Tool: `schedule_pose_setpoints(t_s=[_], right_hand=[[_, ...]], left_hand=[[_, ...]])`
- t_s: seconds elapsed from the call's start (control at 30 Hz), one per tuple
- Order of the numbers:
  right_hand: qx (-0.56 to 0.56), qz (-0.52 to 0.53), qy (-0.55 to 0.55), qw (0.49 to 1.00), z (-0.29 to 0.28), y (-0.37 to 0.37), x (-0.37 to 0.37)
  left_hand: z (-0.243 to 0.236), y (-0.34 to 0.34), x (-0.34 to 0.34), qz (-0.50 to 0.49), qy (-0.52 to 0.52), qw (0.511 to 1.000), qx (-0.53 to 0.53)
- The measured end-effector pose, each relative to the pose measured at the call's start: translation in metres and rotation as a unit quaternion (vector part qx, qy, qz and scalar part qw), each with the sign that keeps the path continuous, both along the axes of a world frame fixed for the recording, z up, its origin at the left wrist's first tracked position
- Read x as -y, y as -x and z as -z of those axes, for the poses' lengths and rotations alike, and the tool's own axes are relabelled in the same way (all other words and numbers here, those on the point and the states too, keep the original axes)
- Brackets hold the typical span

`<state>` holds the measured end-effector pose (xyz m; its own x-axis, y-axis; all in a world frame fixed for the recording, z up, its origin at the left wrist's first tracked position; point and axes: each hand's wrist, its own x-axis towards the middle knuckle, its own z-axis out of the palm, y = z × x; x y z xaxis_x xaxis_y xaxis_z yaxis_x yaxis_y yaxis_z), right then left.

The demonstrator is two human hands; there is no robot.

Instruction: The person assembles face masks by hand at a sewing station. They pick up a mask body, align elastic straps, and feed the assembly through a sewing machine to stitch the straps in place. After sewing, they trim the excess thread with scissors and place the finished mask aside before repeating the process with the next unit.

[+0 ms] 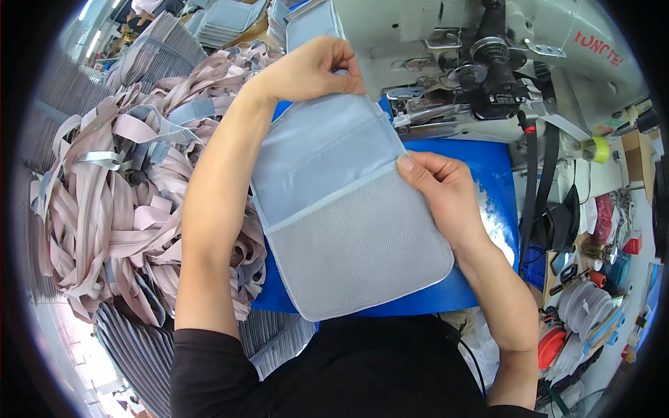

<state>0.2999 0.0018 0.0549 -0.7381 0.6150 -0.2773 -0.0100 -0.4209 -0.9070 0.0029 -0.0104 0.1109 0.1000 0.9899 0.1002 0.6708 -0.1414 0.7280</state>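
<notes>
A grey-blue fabric panel with rounded lower corners lies tilted over the blue work surface in front of me. Its lower half is a mesh pocket with a pale binding strip along the top edge. At the panel's far edge, my left hand is closed with bent fingers, pinching the fabric beside the sewing machine. My right hand grips the right edge at the binding strip, thumb on top and fingers beneath. Just beyond the panel stands the pale green sewing machine; its needle area is partly hidden.
A tangled heap of pinkish zipper tape fills the left side. Stacked grey panels stand behind it, with more striped stacks at lower left. The blue surface extends rightward. Tools and white spools crowd the far right.
</notes>
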Motion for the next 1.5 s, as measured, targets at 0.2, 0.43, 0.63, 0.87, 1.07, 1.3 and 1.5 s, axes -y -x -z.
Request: schedule_pose_setpoints(t_s=[0.2, 0.43, 0.63, 0.87, 1.07, 1.3, 1.5], right_hand=[[-0.016, 0.016, 0.008, 1.0, 0.001, 0.005, -0.004], [-0.053, 0.079, 0.008, 0.995, 0.005, 0.019, -0.009], [-0.068, 0.087, 0.052, 0.993, 0.008, 0.019, -0.004], [-0.045, 0.092, 0.056, 0.993, 0.004, 0.019, -0.007], [-0.125, 0.06, 0.147, 0.979, 0.013, 0.013, -0.002], [-0.119, -0.005, -0.066, 0.991, 0.022, -0.038, 0.028], [-0.146, 0.017, -0.06, 0.987, 0.027, -0.021, 0.017]], left_hand=[[-0.004, 0.001, -0.01, 0.022, 0.0, 1.0, -0.018], [-0.016, -0.016, -0.037, 0.025, -0.103, 0.993, -0.054], [-0.005, -0.046, 0.013, -0.202, -0.089, 0.924, -0.311], [-0.026, -0.169, 0.155, -0.106, -0.058, 0.947, -0.297], [-0.006, -0.16, 0.174, -0.082, -0.037, 0.9, -0.427], [-0.05, -0.159, 0.167, 0.026, -0.016, 0.853, -0.52], [-0.074, -0.15, 0.14, 0.086, 0.008, 0.823, -0.561]])
